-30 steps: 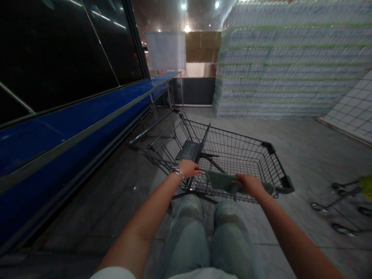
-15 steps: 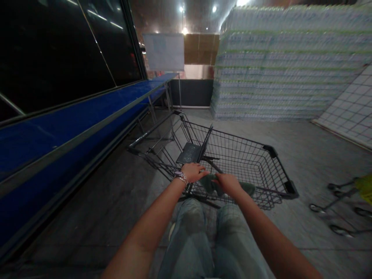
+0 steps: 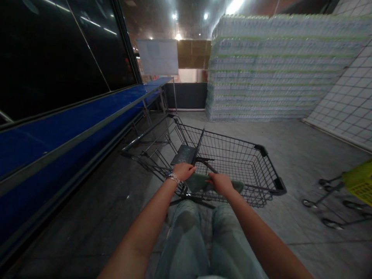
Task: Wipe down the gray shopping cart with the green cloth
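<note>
Both hands, the left hand point(image 3: 183, 171) and the right hand point(image 3: 221, 184), sit closed on the near rail of a wire shopping cart point(image 3: 232, 155), a green cloth point(image 3: 197, 183) lying along that rail beneath them, a dark seat flap point(image 3: 183, 155) just ahead.

A dark wire shopping cart point(image 3: 229, 162), upright on the floor, grey-green cloth point(image 3: 200, 183) bunched at its near rim
</note>
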A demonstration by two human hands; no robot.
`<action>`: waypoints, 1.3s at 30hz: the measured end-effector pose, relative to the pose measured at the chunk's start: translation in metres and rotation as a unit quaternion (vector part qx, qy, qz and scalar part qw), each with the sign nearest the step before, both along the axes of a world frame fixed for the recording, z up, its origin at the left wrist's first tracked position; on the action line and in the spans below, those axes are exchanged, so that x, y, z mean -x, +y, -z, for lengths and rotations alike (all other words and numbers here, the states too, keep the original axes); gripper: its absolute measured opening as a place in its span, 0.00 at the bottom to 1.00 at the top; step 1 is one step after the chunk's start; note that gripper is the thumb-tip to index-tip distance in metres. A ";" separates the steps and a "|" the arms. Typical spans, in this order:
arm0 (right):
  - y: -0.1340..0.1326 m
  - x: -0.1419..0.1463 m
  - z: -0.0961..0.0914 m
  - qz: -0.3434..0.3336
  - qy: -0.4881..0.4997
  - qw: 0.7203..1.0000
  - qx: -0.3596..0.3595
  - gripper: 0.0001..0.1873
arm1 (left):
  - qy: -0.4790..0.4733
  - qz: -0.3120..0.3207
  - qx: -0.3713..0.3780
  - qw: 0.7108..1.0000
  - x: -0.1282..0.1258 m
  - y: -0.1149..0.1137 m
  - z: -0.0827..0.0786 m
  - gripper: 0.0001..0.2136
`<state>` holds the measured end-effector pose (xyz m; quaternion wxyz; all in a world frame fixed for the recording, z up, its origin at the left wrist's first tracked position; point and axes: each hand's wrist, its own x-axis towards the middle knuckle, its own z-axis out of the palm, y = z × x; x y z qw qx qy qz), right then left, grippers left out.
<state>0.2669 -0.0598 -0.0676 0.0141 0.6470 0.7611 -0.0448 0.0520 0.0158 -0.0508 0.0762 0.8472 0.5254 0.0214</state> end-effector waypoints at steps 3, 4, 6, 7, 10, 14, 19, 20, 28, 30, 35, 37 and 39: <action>-0.015 -0.055 0.006 0.023 0.002 0.999 0.022 0.22 | -0.012 0.000 0.004 1.000 0.001 0.001 0.002 0.24; -0.020 -0.075 0.008 0.029 0.004 0.999 0.029 0.22 | -0.012 0.000 0.004 1.000 0.000 0.002 0.002 0.25; -0.030 -0.114 0.012 0.041 0.008 0.998 0.039 0.23 | -0.006 -0.001 0.003 1.000 -0.001 0.001 0.002 0.25; -0.034 -0.131 0.014 0.049 0.011 0.998 0.044 0.23 | -0.002 0.000 0.000 1.000 -0.002 0.000 0.002 0.25; -0.045 -0.169 0.014 0.076 0.031 0.995 0.058 0.25 | 0.000 0.012 -0.009 1.000 -0.005 -0.003 0.001 0.26; -0.048 -0.166 0.006 0.120 0.027 0.991 0.050 0.29 | -0.007 0.027 0.004 1.000 -0.009 -0.004 -0.001 0.28; -0.027 -0.070 -0.002 0.086 0.021 0.996 0.014 0.28 | -0.021 0.027 0.035 0.999 -0.015 -0.005 -0.005 0.26; -0.022 -0.043 -0.002 0.055 0.031 0.998 -0.007 0.27 | -0.027 0.028 0.036 0.999 -0.015 -0.005 -0.005 0.26; 0.000 0.022 -0.011 -0.058 0.145 0.987 -0.044 0.24 | -0.049 0.043 0.060 0.996 0.001 0.002 -0.002 0.22; -0.002 -0.023 -0.017 -0.015 0.144 0.989 0.014 0.25 | -0.095 0.059 0.067 0.991 0.005 0.008 0.002 0.20; -0.014 -0.108 -0.012 0.011 0.175 0.976 0.125 0.15 | -0.224 0.094 0.146 0.959 0.003 0.025 0.016 0.17; -0.014 -0.115 -0.007 0.001 0.220 0.971 0.096 0.15 | -0.269 0.091 0.163 0.945 0.002 0.028 0.018 0.17; -0.010 -0.114 -0.010 0.006 0.273 0.961 0.048 0.16 | -0.314 0.078 0.169 0.931 0.000 0.027 0.014 0.17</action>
